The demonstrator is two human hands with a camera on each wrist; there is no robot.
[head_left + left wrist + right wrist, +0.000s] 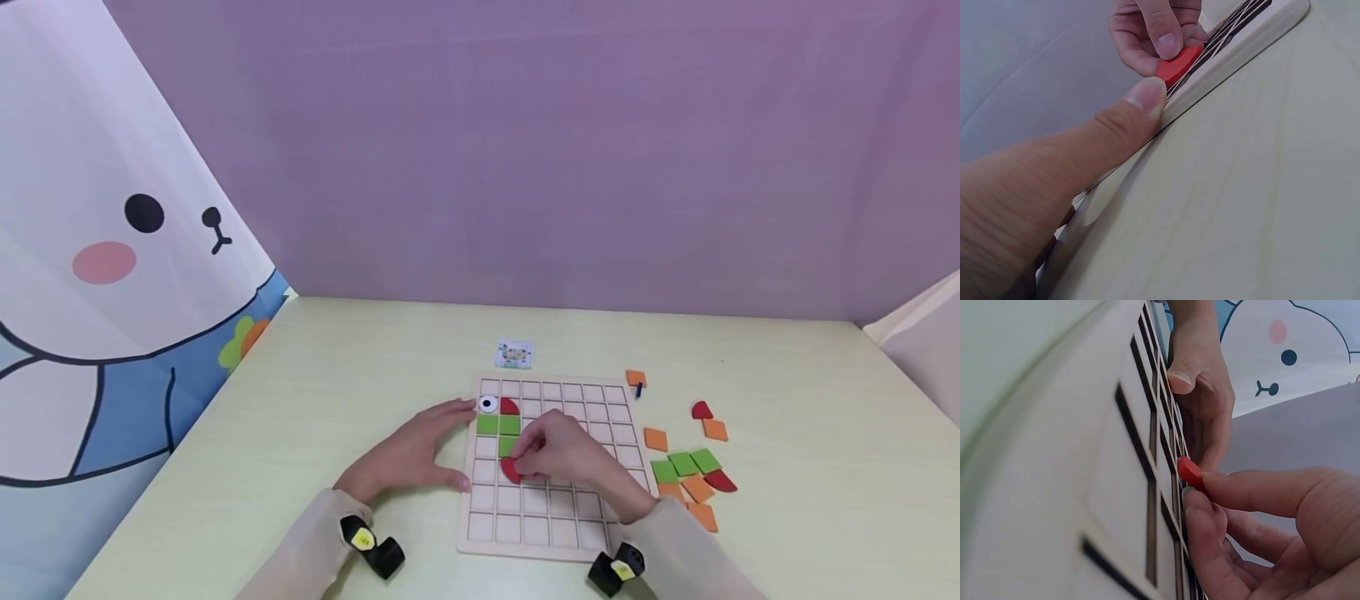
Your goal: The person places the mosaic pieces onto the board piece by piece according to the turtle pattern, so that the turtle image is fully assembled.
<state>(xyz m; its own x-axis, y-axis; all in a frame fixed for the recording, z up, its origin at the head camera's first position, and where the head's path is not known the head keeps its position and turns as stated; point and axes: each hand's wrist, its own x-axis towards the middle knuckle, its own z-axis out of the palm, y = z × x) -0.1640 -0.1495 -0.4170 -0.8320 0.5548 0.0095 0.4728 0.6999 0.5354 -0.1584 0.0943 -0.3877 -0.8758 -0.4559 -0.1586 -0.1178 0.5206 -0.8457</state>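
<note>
A wooden grid board (525, 530) lies on the table. My right hand (562, 450) pinches a red rounded tile (511, 471) between thumb and fingers, low over a cell in the second column. In the right wrist view the same red tile (1189, 472) is tilted at the fingertips. My left hand (412, 450) has its thumb and fingers spread along the board's left edge, fingertips at the rim. Set in the upper left cells are a white eye tile (487, 403), a red quarter-round tile (509, 406) and green squares (487, 425), the lowest partly behind the right fingers.
Right of the board lie loose green tiles (683, 463), orange tiles (656, 439) and red tiles (702, 409). A small dark stick (639, 390) touches an orange square near the top right corner. Behind the board lies a small picture card (514, 353). A purple curtain (570, 158) stands behind the table.
</note>
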